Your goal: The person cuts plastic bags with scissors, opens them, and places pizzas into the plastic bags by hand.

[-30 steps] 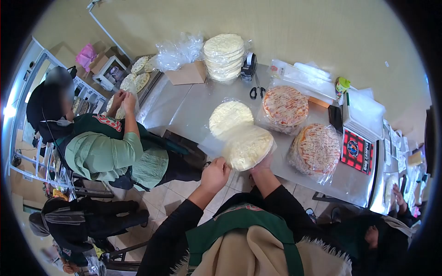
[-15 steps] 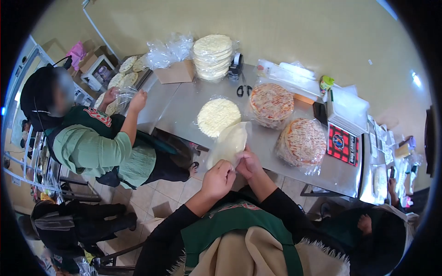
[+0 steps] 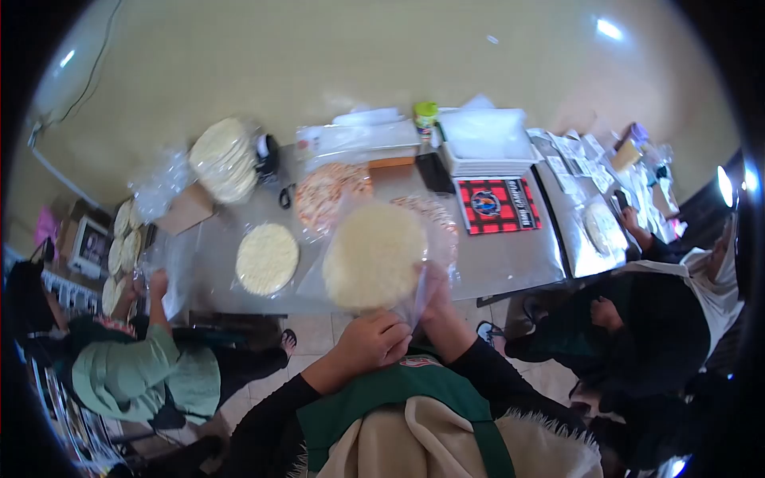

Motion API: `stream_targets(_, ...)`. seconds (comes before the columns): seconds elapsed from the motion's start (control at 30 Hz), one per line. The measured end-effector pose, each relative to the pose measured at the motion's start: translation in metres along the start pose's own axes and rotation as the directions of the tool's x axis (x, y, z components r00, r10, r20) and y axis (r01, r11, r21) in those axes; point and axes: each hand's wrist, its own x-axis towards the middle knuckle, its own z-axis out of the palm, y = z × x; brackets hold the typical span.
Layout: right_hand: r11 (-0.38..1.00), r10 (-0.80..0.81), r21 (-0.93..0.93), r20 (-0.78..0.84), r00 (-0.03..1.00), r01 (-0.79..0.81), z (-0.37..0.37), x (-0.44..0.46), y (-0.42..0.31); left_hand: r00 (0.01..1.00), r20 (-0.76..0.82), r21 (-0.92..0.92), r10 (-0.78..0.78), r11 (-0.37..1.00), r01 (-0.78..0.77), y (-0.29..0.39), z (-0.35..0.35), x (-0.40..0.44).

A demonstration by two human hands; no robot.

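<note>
**Both hands clamp 1 bagged round, raised over the counter**

The left hand (image 3: 373, 344) closes on the near edge of a clear bag (image 3: 415, 303); the right hand (image 3: 437, 296), just beside it, grips the bag's lower right side, its fingers partly veiled by film. Inside is 1 pale round base (image 3: 370, 253), held up over the near edge of the counter (image 3: 510, 267). Blur hides whether the bag is sealed.

Good handling here likely means bearing the weight from below, keeping the round flat and gathering only loose film, since pinching the rim could bend it or shift any topping.

Beyond the hands, 1 bagged pale round (image 3: 268, 259) lies flat to the left. 2 bagged red-topped stacks, the farther stack (image 3: 331, 191) and the nearer stack (image 3: 440, 217), sit behind the raised round, which partly covers the nearer. Scissors (image 3: 287, 197) lie near the farther stack. People work at both sides.
</note>
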Motion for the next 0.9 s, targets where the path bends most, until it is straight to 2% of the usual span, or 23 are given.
stream_targets(0.07,0.938,-0.341,-0.056,0.019,0.94,0.342,-0.006,-0.007,-0.044,1.0,0.022,-0.066,0.007,0.998,-0.005,-0.001,0.016,0.031)
stream_targets(0.1,0.931,-0.362,-0.045,0.011,0.932,0.362,-0.009,-0.012,-0.068,1.0,0.002,-0.11,-0.006,0.994,0.006,-0.002,0.025,0.046)
stream_targets(0.17,0.807,-0.569,-0.048,0.208,0.796,0.589,-0.007,-0.023,-0.117,1.0,0.001,-0.164,-0.007,0.986,0.007,-0.008,0.042,0.072)
stream_targets(0.27,0.726,-0.683,-0.005,0.105,0.722,0.688,-0.043,-0.012,-0.182,0.997,0.071,-0.206,-0.035,0.977,0.049,-0.024,0.065,0.103)
stream_targets(0.3,0.723,-0.688,0.004,0.1,0.719,0.691,-0.063,-0.003,-0.202,0.988,0.126,-0.238,-0.086,0.965,0.114,-0.027,0.071,0.112)
stream_targets(0.33,0.765,-0.643,-0.035,0.011,0.765,0.643,-0.085,0.007,-0.219,0.973,0.184,-0.263,-0.139,0.947,0.185,-0.03,0.077,0.12)
stream_targets(0.37,0.807,-0.591,-0.065,-0.082,0.803,0.587,-0.097,0.01,-0.233,0.97,0.198,-0.258,-0.142,0.947,0.191,-0.032,0.082,0.127)
stream_targets(0.4,0.874,-0.48,-0.192,-0.204,0.853,0.446,-0.11,0.008,-0.246,0.964,0.216,-0.263,-0.153,0.942,0.208,-0.034,0.086,0.135)
stream_targets(0.43,0.863,-0.472,-0.387,-0.386,0.792,0.325,-0.132,0.008,-0.255,0.959,0.23,-0.266,-0.164,0.938,0.224,-0.038,0.088,0.142)
stream_targets(0.47,0.825,-0.484,-0.544,-0.541,0.688,0.154,-0.153,0.007,-0.265,0.958,0.235,-0.254,-0.165,0.941,0.224,-0.042,0.088,0.147)
stream_targets(0.5,0.448,-0.499,-0.863,-0.459,0.735,-0.234,-0.161,-0.007,-0.284,0.951,0.236,-0.266,-0.199,0.928,0.26,-0.045,0.089,0.151)
stream_targets(0.53,-0.129,-0.46,-0.858,-0.393,0.797,-0.497,-0.16,-0.023,-0.301,0.942,0.235,-0.282,-0.237,0.911,0.3,-0.047,0.091,0.154)
stream_targets(0.6,-0.46,-0.517,-0.674,-0.325,0.792,-0.578,-0.129,-0.05,-0.319,0.934,0.21,-0.274,-0.291,0.899,0.341,-0.055,0.094,0.154)
stream_targets(0.63,-0.441,-0.505,-0.649,-0.392,0.769,-0.621,-0.133,-0.055,-0.34,0.924,0.194,-0.271,-0.329,0.887,0.373,-0.059,0.095,0.152)
stream_targets(0.67,-0.25,-0.519,-0.698,-0.489,0.701,-0.671,-0.075,-0.067,-0.346,0.919,0.197,-0.259,-0.342,0.886,0.385,-0.061,0.094,0.151)
stream_targets(0.73,-0.306,-0.551,-0.837,-0.232,0.801,-0.453,-0.026,-0.065,-0.363,0.913,0.167,-0.239,-0.372,0.883,0.403,-0.064,0.093,0.15)
stream_targets(0.77,-0.425,-0.569,-0.835,-0.054,0.821,-0.349,-0.007,-0.051,-0.367,0.911,0.168,-0.23,-0.377,0.883,0.408,-0.064,0.093,0.151)
stream_targets(0.8,-0.542,-0.562,-0.804,0.13,0.817,-0.245,0.01,-0.032,-0.371,0.901,0.176,-0.217,-0.397,0.877,0.429,-0.064,0.092,0.152)
stream_targets(0.87,-0.476,-0.588,-0.879,0.322,0.742,0.004,0.026,0.024,-0.369,0.887,0.174,-0.191,-0.428,0.869,0.457,-0.062,0.093,0.151)
stream_targets(0.9,-0.565,-0.541,-0.819,0.459,0.705,0.099,0.013,0.062,-0.375,0.877,0.187,-0.196,-0.442,0.858,0.474,-0.062,0.094,0.15)
